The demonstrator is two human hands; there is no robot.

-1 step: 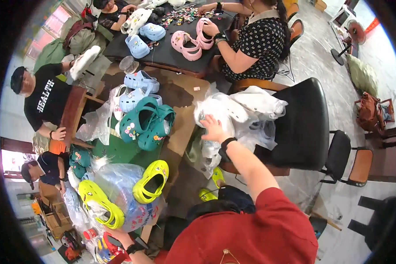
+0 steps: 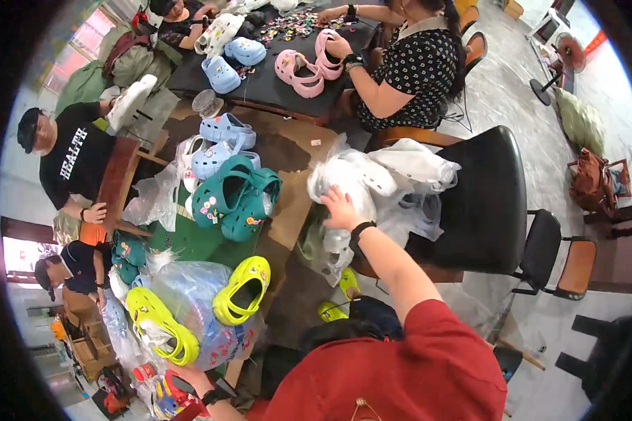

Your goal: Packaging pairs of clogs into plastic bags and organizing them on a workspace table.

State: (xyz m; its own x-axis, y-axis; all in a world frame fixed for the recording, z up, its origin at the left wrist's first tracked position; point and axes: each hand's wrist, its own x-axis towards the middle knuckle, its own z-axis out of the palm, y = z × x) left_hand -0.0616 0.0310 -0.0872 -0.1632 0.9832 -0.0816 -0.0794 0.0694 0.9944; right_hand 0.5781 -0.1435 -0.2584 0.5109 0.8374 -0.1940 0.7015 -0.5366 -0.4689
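My right hand [image 2: 340,209] reaches to the clear plastic bag [image 2: 326,245] with white clogs [image 2: 376,175] on the black chair. Its fingers are apart, and it seems to touch the bag's near side. At the lower left, my left hand [image 2: 195,380] is beside the heel of a yellow-green clog [image 2: 147,309]; its fingers are hidden, so I cannot tell whether it grips anything. That clog and a second yellow-green clog [image 2: 241,289] lie on a blue-tinted plastic bag [image 2: 196,281]. Beyond them sit teal clogs [image 2: 221,186] with charms.
Light blue clogs [image 2: 225,131] stand on the cardboard-covered table [image 2: 298,133]. At the black table [image 2: 274,102] a person in a patterned top [image 2: 407,77] handles pink clogs [image 2: 298,74]. A person in black [image 2: 74,154] is at the left. A black chair [image 2: 484,203] stands at my right.
My right hand has shifted slightly, its fingers drawn a little closer together against the bag. The rest of the scene looks the same.
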